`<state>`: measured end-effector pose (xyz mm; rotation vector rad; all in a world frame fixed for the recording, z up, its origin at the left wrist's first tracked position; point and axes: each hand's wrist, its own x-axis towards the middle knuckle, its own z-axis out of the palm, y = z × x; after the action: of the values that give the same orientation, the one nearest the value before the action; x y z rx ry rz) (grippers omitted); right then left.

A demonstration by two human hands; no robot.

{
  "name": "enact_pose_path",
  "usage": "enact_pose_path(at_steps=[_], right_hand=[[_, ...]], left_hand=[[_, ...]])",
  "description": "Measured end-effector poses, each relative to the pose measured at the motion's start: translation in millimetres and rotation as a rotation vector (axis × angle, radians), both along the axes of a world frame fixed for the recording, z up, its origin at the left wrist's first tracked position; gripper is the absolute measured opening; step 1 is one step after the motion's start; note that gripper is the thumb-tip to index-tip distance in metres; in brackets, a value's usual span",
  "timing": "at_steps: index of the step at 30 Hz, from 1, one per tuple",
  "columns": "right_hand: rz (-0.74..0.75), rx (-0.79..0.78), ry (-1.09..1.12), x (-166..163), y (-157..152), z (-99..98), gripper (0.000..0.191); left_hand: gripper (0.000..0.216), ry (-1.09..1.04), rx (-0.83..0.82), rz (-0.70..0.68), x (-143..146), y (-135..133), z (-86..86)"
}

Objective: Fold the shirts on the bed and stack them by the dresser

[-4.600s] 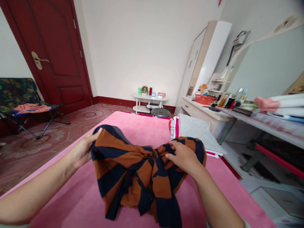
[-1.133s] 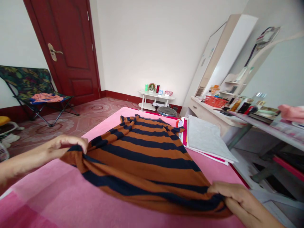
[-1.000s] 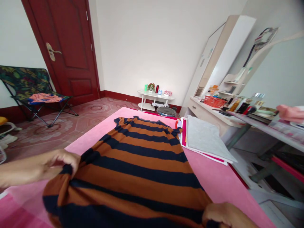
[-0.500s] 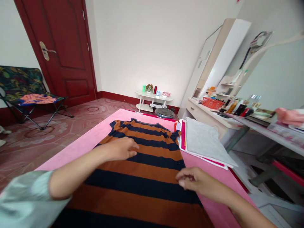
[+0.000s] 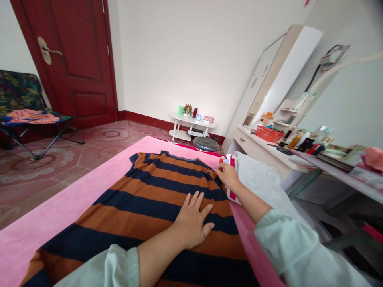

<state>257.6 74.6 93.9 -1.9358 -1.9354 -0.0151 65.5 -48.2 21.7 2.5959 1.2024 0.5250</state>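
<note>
A T-shirt with wide orange-brown and navy stripes lies spread on a pink cloth-covered surface, its collar at the far end. My left hand rests flat on the middle of the shirt, fingers spread. At the shirt's right sleeve, my right hand has its fingers curled down onto the fabric; the fingertips are partly hidden. Right beside that hand is a stack of folded cloths with a light grey one on top, partly covered by my right forearm.
A dressing table with an orange-red basket and bottles stands at the right. Beyond the far edge are a small white table and a round dark glass lid. A folding chair holding orange clothing stands left.
My left hand has moved right and down, from above the shirt to flat on it. My right hand has reached forward to the right sleeve. The view has shifted slightly.
</note>
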Motion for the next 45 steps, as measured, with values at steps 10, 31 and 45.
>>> enact_pose_path(at_steps=[10,31,45], right_hand=[[-0.259,-0.108,-0.328,-15,33,-28.1,0.031],[-0.002,0.05,-0.489,-38,15,-29.8,0.038],[-0.008,-0.157,-0.207,-49,-14,-84.5,0.062]], left_hand=[[0.061,-0.011,-0.037,-0.027,1,0,2.9],[0.05,-0.12,-0.049,-0.211,0,-1,10.3],[0.028,-0.727,-0.308,-0.066,-15,28,9.5]])
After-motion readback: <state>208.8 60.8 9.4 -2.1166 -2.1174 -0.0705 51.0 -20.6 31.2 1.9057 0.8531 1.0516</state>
